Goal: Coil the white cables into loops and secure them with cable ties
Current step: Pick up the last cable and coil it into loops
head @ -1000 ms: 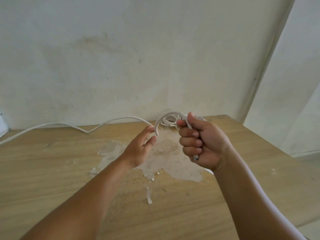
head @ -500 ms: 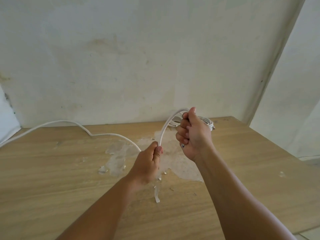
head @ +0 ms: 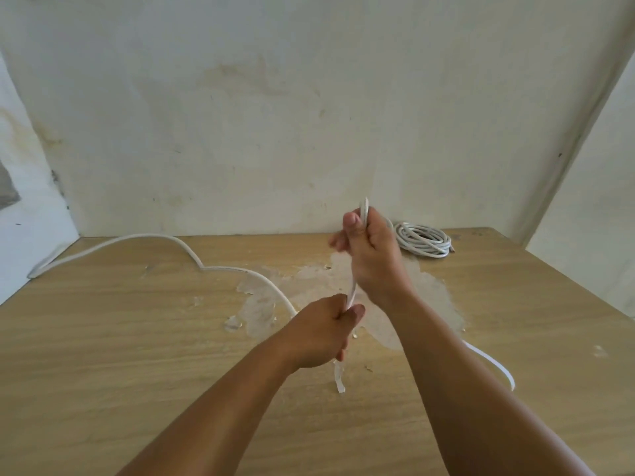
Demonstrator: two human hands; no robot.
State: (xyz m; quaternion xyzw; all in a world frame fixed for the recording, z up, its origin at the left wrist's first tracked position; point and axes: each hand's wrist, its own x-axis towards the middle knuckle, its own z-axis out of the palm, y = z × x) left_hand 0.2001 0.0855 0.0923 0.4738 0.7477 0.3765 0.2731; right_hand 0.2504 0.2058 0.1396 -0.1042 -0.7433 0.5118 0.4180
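A long white cable (head: 144, 238) snakes from the table's far left edge to my left hand (head: 323, 333), which is closed around it. From there it rises to my right hand (head: 369, 250), gripping a bend of the same cable held above the table. A further stretch of it shows past my right forearm at the right, (head: 494, 364). A finished coil of white cable (head: 424, 243) lies on the table by the wall, behind my right hand. No cable tie is visible.
The wooden table (head: 103, 355) has a pale patch of peeled surface (head: 309, 286) in its middle and a loose strip (head: 339, 381) below my left hand. A stained wall stands behind; the table's right edge drops off at the far right.
My left hand has slid along the cable toward me and lower. My right hand has lifted its bend higher, and the view has pulled back, uncovering the coil by the wall.
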